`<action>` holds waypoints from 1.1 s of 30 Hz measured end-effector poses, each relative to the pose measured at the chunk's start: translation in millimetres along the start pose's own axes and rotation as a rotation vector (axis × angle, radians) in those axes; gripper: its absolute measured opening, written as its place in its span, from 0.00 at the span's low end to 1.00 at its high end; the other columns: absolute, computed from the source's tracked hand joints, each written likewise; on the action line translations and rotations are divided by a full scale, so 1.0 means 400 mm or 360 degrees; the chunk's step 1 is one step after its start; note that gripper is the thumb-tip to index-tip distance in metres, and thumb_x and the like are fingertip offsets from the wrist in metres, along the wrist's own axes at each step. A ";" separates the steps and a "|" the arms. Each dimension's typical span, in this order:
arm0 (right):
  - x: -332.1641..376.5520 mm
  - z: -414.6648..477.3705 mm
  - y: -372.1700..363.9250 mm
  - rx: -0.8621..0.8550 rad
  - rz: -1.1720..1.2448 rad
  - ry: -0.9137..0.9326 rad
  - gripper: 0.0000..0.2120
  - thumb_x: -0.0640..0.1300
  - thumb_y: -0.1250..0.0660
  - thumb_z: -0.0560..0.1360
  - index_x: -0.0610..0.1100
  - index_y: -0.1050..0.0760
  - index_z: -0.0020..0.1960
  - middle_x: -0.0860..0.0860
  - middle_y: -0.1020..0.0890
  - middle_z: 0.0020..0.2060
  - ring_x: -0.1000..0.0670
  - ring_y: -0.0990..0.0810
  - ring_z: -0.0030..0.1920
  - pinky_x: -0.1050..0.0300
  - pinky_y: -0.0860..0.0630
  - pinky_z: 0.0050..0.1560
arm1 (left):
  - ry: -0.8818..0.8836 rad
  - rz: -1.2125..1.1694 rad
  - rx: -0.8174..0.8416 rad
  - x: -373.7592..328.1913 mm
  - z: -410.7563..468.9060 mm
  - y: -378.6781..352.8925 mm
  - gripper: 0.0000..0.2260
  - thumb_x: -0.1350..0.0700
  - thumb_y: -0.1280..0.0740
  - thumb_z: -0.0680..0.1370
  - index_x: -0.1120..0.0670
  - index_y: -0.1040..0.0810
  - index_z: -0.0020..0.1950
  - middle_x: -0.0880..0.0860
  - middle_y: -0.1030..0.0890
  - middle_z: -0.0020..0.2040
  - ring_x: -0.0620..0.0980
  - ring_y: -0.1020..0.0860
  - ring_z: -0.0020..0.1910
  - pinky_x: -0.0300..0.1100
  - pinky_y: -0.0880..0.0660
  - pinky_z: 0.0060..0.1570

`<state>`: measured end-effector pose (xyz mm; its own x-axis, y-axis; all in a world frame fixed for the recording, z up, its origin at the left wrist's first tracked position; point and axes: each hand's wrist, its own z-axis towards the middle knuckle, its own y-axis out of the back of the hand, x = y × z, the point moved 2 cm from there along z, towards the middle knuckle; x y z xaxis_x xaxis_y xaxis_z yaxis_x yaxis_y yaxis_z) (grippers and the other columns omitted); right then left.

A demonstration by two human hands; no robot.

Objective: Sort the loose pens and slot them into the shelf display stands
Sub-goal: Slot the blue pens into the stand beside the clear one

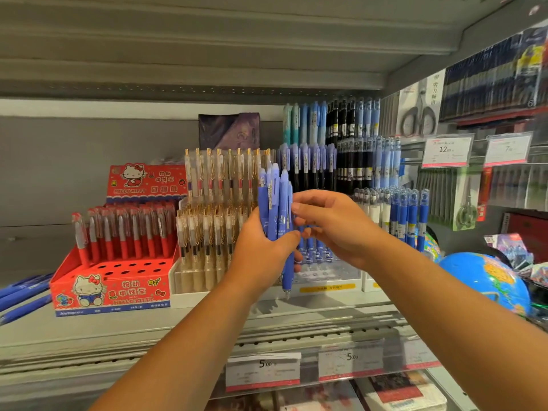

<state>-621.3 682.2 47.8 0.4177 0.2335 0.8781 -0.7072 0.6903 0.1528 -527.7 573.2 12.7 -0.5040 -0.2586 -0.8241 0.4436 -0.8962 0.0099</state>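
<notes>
My left hand [262,247] grips an upright bundle of several periwinkle-blue pens [275,203], tips down, in front of the shelf. My right hand [332,223] is beside the bundle on its right, fingers curled and touching the pens at mid-barrel. Right behind my hands stands the tiered clear display stand [326,274], with empty holes in its front rows and blue and black pens in the upper rows [308,164]. More loose blue pens [20,295] lie on the shelf at far left.
A red Hello Kitty pen box [112,280] stands at left, a stand of clear gold-clip pens [213,209] beside it. A blue globe [486,280] sits at right, scissors packs [419,114] hang above. Price tags [264,372] line the shelf's front edge.
</notes>
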 end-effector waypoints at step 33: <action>-0.007 0.026 0.107 -0.0854 -0.1430 0.0128 0.17 0.33 0.40 0.80 0.41 0.34 0.68 0.45 0.21 0.44 0.45 0.22 0.39 0.41 0.22 0.40 | -0.0009 0.0036 -0.0200 0.005 0.004 0.008 0.11 0.66 0.33 0.78 0.51 0.27 0.53 0.61 0.25 0.37 0.54 0.23 0.29 0.49 0.21 0.31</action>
<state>-658.7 703.7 56.5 0.7143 -0.4842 0.5053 0.2197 0.8407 0.4950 -528.6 568.9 11.9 -0.4969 -0.2809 -0.8211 0.5442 -0.8379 -0.0427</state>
